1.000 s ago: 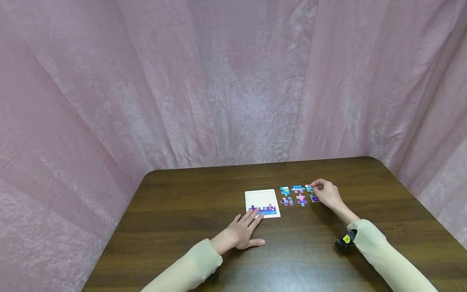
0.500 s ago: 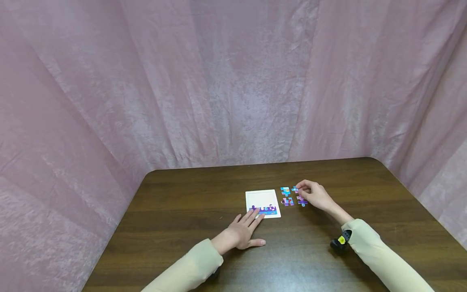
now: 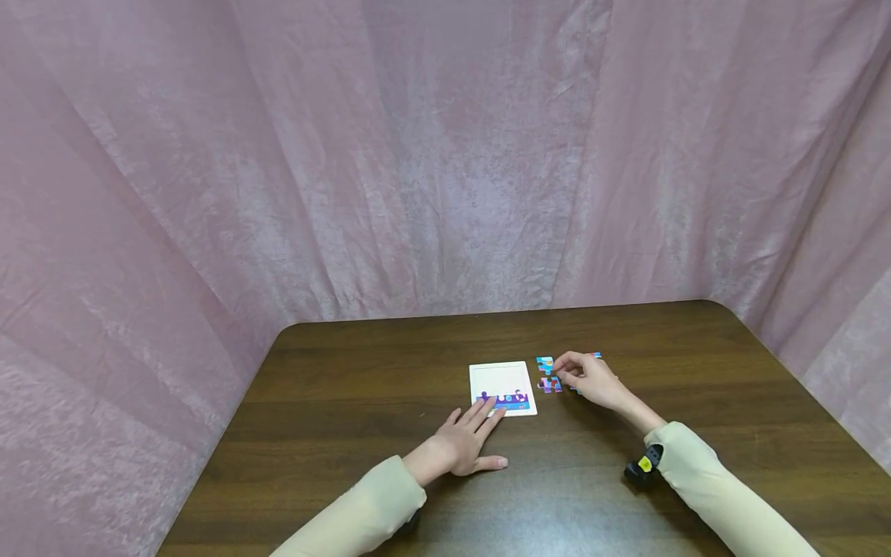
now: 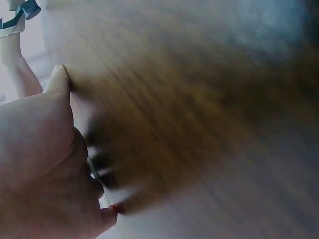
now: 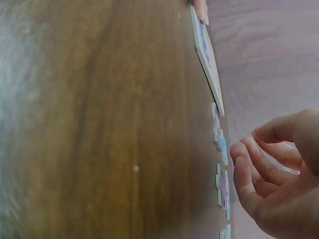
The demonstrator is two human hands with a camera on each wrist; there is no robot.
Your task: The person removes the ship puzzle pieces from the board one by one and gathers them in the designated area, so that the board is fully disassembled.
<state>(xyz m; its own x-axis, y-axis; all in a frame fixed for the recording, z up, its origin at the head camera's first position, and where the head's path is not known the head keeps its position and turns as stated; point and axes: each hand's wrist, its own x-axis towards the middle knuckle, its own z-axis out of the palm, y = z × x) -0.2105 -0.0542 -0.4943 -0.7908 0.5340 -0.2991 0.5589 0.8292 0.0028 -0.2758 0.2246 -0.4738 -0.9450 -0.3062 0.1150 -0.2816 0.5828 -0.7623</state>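
The left hand (image 3: 462, 447) lies spread on the table, its fingertips resting on the front edge of a white square puzzle tray (image 3: 497, 377). Along the tray's bottom runs a joined row of purple and blue puzzle pieces (image 3: 513, 404), partly covered by those fingers. My right hand (image 3: 590, 381) hovers over the loose pieces right of the tray, fingers loosely bent and nothing between them in the right wrist view. Beside its fingertips lie a blue-orange puzzle piece (image 3: 544, 363) and a pink-purple puzzle piece (image 3: 551, 385). Other loose pieces (image 5: 223, 186) are mostly hidden under it in the head view.
A brown wooden table (image 3: 348, 387) carries everything. Behind it hangs a pink velvet curtain (image 3: 445, 155). A black wrist device (image 3: 642, 468) with a yellow mark sits at the right sleeve (image 3: 703, 472).
My right hand has moved left across the loose pieces, from the farthest right ones toward those nearest the tray. The pieces stay on the table. My left hand keeps its place.
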